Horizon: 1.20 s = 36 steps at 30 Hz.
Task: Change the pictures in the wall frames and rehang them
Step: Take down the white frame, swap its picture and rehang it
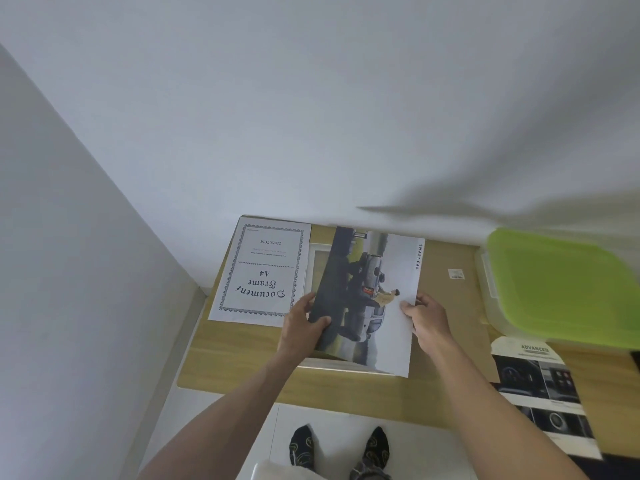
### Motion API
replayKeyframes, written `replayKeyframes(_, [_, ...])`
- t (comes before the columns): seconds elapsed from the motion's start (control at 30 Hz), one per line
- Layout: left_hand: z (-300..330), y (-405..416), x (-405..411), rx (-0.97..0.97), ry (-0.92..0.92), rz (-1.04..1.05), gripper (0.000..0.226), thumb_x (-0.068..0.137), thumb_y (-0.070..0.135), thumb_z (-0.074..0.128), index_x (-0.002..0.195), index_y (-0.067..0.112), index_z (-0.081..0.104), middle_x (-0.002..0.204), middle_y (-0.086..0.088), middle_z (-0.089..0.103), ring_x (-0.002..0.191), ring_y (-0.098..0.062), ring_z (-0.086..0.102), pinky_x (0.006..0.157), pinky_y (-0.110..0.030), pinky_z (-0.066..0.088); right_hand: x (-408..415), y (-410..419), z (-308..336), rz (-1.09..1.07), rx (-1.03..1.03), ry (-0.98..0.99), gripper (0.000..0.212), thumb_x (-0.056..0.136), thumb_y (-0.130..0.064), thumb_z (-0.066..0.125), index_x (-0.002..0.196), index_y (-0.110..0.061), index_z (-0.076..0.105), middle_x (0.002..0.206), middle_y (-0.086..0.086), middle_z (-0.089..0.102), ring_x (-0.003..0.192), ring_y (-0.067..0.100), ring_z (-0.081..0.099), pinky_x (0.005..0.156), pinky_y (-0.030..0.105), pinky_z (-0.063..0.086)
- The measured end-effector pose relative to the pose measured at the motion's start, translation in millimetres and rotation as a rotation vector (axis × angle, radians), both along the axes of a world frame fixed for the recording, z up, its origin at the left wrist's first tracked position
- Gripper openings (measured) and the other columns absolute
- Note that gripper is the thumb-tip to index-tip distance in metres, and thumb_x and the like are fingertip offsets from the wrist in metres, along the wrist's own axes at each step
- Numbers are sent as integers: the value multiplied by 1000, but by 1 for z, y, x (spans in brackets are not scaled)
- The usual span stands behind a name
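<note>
A car picture (367, 296), a page marked "SMART CAB" showing a grey truck, lies over a white picture frame (317, 254) on the wooden table (242, 355). My left hand (303, 323) grips the picture's left edge, thumb on top. My right hand (426, 318) pinches its right edge. To the left lies the frame's white insert sheet (263, 271), printed "Document Frame A4". The frame is mostly hidden under the picture; only its white rim shows at the top left and along the near edge.
A brown backing board (450, 296) lies right of the picture. A clear box with a green lid (561, 285) sits at the far right. A car brochure page (540, 386) hangs over the table's near right edge. White walls stand behind and to the left.
</note>
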<state>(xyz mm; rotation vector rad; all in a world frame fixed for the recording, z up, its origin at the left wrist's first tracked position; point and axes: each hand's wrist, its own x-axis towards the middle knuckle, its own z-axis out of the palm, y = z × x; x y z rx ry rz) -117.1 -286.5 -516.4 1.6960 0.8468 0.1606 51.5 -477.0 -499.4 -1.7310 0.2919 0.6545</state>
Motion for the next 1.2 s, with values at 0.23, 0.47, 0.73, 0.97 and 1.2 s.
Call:
replayKeyframes(0.23, [25, 14, 3, -335, -44, -78, 52, 81, -9, 63, 113, 31, 70, 97, 0, 73, 88, -22, 70, 66, -29, 58, 4, -39, 8, 15, 110, 99, 29, 85, 6, 62, 112, -6, 58, 114, 20, 68, 102, 36, 67, 93, 50, 54])
replayKeyframes(0.47, [38, 39, 13, -332, 173, -403, 56, 81, -11, 64, 112, 34, 73, 104, -2, 75, 94, -28, 70, 75, -36, 58, 23, -94, 24, 64, 69, 24, 53, 83, -18, 75, 132, -22, 55, 116, 12, 67, 107, 30, 64, 82, 41, 53])
replayKeyframes(0.73, [51, 9, 39, -368, 352, -607, 57, 81, -3, 73, 129, 26, 63, 114, -10, 71, 99, -33, 70, 79, -43, 60, 29, -156, 31, 415, -111, 64, 47, 87, -4, 70, 132, -16, 59, 112, 7, 72, 92, 27, 73, 66, 31, 57])
replayKeyframes(0.97, [42, -81, 54, -365, 358, -330, 44, 70, -15, 77, 110, 4, 68, 111, -16, 67, 90, -32, 72, 80, -41, 61, 57, -261, 7, 335, -95, 206, 36, 91, 4, 62, 124, -13, 61, 109, 18, 72, 98, 38, 69, 72, 45, 58])
replayKeyframes(1.2, [24, -196, 84, -316, 275, -70, 21, 76, -7, 74, 96, -4, 68, 94, -16, 72, 75, -23, 67, 69, -30, 58, 87, -363, 2, 516, -224, 271, 40, 87, 2, 67, 122, -18, 60, 106, 13, 75, 100, 35, 71, 90, 52, 56])
